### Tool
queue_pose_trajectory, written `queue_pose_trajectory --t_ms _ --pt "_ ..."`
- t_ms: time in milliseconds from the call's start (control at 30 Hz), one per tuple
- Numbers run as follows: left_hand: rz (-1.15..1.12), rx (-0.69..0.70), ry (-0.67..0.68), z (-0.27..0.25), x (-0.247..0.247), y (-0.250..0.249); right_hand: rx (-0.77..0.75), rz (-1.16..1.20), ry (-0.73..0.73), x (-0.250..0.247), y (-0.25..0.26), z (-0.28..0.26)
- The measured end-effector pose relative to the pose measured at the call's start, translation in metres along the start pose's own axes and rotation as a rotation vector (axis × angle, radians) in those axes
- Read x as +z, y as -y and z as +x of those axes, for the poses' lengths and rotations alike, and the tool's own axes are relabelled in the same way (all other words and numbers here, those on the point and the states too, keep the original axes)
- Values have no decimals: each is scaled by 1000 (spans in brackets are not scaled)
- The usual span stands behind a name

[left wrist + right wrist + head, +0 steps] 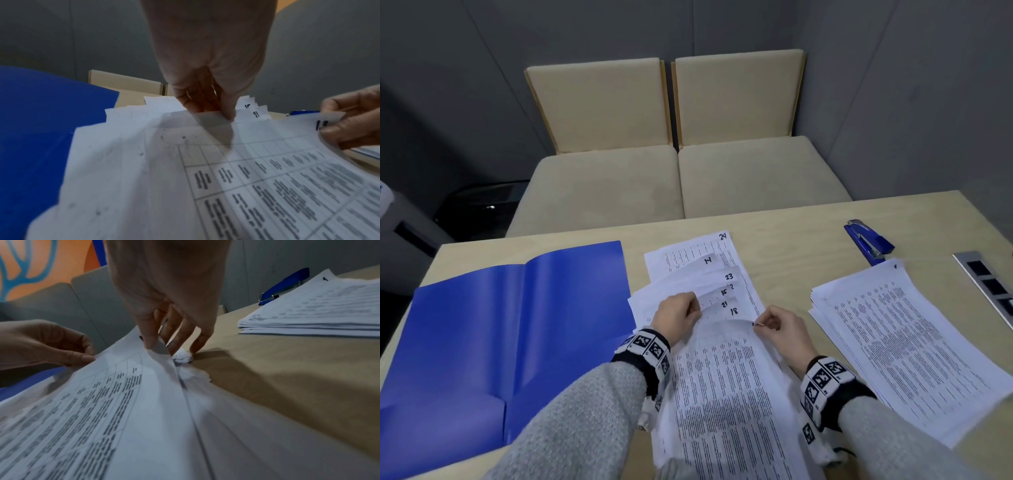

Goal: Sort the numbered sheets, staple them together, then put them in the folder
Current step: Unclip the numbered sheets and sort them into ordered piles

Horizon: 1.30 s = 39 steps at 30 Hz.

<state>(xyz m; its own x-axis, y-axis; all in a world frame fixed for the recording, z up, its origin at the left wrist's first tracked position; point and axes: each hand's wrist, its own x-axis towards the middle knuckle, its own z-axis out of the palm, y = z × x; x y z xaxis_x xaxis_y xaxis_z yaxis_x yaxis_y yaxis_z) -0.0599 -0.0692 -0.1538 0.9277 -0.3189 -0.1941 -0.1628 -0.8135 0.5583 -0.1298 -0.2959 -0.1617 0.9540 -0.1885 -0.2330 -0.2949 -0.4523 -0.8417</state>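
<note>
A fanned pile of numbered sheets [698,274] lies mid-table, showing 24, 14, 23, 15, 21 and 18. The top sheet [726,377] is lifted and curved. My left hand [681,313] pinches the top edge of the sheets [213,116] at its left. My right hand [774,325] pinches the top sheet's numbered corner [156,344] between thumb and fingers. A second stack of sheets [907,342] lies flat to the right. The blue folder [510,335] lies open at the left. A blue stapler [868,241] sits behind the right stack.
The wooden table [784,219] has a metal socket strip [986,284] at its right edge. Two beige chairs [674,144] stand behind the table. Bare tabletop [287,369] shows between the two piles.
</note>
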Motion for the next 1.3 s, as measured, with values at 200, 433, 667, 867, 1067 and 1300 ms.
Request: queue_pose_trajectory --t_ms 200,433,667,867,1067,1300 --pt "156 320 -106 -10 3 0 -56 17 20 5 2 1" --pt "88 316 20 -19 1 -2 -72 -8 15 12 2 3" --pt "-321 7 -6 -9 2 -15 -59 34 10 12 9 1" --pt "-206 -34 79 -2 1 -20 -6 68 72 13 14 0" --pt "-248 -58 36 0 -4 -21 -52 -49 49 16 11 6" --pt "-420 -122 55 5 -9 -17 -49 -66 57 18 11 10"
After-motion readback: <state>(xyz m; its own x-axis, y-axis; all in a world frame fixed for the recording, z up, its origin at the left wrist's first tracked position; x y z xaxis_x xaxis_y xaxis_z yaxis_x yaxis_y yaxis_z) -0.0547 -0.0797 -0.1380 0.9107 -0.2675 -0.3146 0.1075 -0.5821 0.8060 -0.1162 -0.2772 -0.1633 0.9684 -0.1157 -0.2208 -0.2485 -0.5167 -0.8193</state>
